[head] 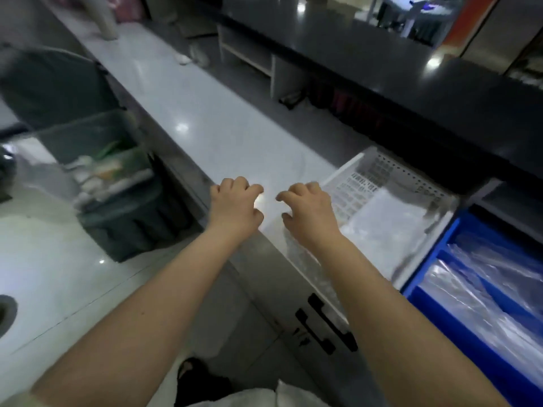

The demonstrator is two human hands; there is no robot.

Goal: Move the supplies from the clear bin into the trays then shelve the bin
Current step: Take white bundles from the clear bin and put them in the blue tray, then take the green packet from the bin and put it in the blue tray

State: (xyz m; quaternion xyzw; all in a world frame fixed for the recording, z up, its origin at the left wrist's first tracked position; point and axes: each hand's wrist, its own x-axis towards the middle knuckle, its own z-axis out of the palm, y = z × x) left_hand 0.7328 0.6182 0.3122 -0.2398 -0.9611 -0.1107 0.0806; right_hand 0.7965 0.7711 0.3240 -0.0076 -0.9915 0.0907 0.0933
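Left hand [235, 204] and right hand [310, 214] hover loosely curled, empty, over the glossy white counter [205, 121]; white tray [343, 169], blue tray [443, 242] rightward; dark shelf [382, 54] above.

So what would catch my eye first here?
Two bare hands, left hand and right hand, reach out mid-frame over a pale counter, holding nothing. To their right sit a white perforated tray of clear bags and a bright blue tray.
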